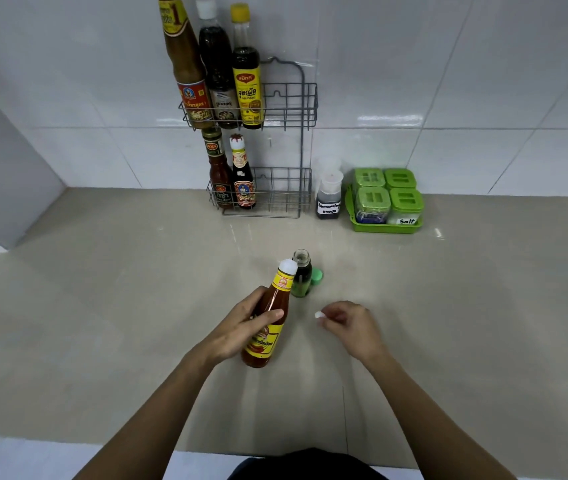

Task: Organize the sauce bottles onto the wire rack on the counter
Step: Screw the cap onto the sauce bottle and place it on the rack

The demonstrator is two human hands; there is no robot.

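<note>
Chili sauce bottle [268, 320], orange-red, yellow label, white cap, tilted above the tabletop [102, 306], wrapped by left hand [241, 327] at mid-body. Right hand [348, 323] just beside, apart, fingertips pinching a small white piece [318, 314]. Uncapped small green bottle [301, 275] stands behind. Wire rack [275, 140] holds 5 bottles.

Five bottles [245, 88] in rack [287, 140], tray [384, 228] right, perhaps touching wall

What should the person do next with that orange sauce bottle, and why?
Probably lift the orange sauce bottle, held in the left hand, to the wire rack. Its lower shelf holds only two bottles, with free space on their right.
</note>
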